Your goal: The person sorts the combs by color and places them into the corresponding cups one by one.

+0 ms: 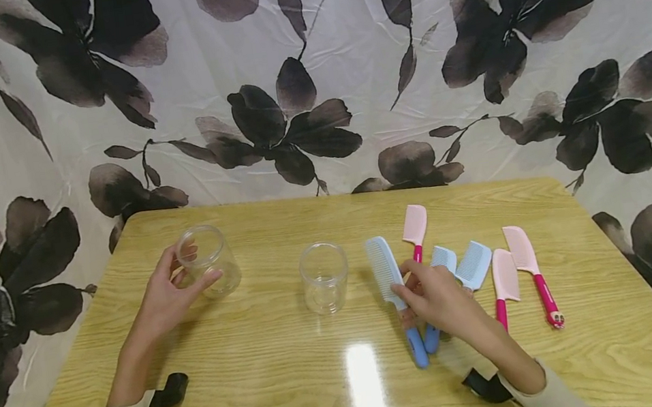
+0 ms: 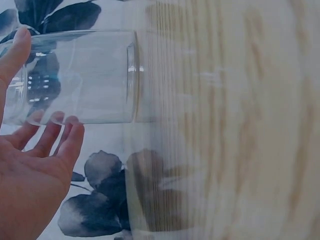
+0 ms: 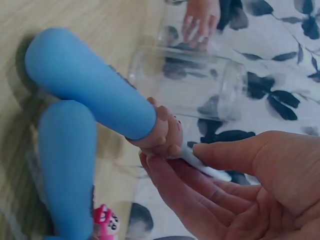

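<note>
My left hand (image 1: pixel 179 285) holds a clear glass cup (image 1: pixel 225 261) at the table's left, thumb on one side and fingertips on the other; the left wrist view shows this grip on the glass (image 2: pixel 95 75). With thumb and fingers, my right hand (image 1: pixel 440 295) pinches a light blue comb (image 1: pixel 383 268) near where its teeth meet the darker blue handle (image 3: pixel 95 85). A second glass cup (image 1: pixel 325 279) stands upright between the hands. Beyond the right hand lie two more blue combs, one with a broad head (image 1: pixel 475 263), partly hidden by the fingers.
Three pink combs lie on the right: one at the back (image 1: pixel 415 222), one in the middle (image 1: pixel 505 273) and one farthest right (image 1: pixel 520 250), with dark pink handles. A flower-printed cloth (image 1: pixel 368 53) hangs behind the wooden table (image 1: pixel 264 390).
</note>
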A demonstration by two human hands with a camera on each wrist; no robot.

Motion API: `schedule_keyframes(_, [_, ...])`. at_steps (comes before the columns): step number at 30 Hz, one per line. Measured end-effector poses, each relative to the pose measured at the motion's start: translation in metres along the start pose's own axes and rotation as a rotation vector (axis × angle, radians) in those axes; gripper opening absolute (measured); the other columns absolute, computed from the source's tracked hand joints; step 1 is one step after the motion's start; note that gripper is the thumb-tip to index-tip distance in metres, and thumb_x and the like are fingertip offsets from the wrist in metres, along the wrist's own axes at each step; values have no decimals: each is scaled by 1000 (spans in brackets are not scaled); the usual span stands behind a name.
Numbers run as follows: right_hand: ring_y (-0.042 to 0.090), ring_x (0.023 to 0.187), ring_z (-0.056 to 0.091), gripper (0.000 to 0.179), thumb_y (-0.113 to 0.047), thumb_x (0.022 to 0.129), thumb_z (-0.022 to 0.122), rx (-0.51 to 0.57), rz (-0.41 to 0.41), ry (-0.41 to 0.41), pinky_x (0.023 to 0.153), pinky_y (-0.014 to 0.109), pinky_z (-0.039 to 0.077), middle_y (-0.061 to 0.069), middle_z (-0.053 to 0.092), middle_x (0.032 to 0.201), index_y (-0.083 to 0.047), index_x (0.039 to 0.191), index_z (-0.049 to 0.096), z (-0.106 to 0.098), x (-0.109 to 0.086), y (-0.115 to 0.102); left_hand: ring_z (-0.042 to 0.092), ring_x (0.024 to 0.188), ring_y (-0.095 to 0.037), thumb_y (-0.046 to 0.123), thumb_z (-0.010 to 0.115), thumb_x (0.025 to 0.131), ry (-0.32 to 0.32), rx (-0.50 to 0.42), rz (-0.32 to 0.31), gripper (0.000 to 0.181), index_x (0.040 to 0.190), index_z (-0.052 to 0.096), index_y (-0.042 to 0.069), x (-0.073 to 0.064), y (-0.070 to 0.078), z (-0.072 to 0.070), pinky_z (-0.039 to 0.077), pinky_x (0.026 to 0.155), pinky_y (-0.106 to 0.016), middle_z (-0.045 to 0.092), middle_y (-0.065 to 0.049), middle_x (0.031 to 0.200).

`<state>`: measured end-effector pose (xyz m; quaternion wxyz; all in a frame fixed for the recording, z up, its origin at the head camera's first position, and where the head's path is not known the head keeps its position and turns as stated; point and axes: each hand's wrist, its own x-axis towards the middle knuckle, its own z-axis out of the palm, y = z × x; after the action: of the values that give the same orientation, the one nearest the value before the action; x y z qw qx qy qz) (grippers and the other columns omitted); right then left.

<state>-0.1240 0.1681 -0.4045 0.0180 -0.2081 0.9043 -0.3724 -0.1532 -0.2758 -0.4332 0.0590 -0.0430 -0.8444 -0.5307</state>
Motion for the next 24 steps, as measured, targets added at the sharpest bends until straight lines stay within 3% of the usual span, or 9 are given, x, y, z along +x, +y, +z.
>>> schedule_keyframes(3, [8,64,71,13,-7,99,69,73,-17,-9,58,24,57,2,72,77,1,108,64,-6,0,0,37,141,-40,18,79,94,0,-3,0,81,157,30,2,1,0,0,27,119,-60,41,-26,149])
schedule_keyframes(10, [18,81,76,15,-5,98,70,134,-74,75,69,27,61,4,75,86,1,110,64,-15,0,-3,36,142,-42,17,79,93,-4,-4,0,83,158,29,3,1,-1,0,26,119,-62,40,-26,150])
schedule_keyframes(17, [14,76,75,11,-7,99,70,187,-94,144,72,28,60,1,75,83,-1,105,62,-24,2,-11,34,143,-42,18,78,94,-14,-12,-13,83,158,28,3,1,0,0,25,119,-62,38,-27,152])
schedule_keyframes(24, [14,79,76,12,-9,100,69,260,-93,138,71,28,61,4,76,88,-1,105,62,-31,6,-21,34,143,-43,19,78,94,-20,-10,-27,83,158,27,1,1,0,0,24,120,-61,37,-27,153])
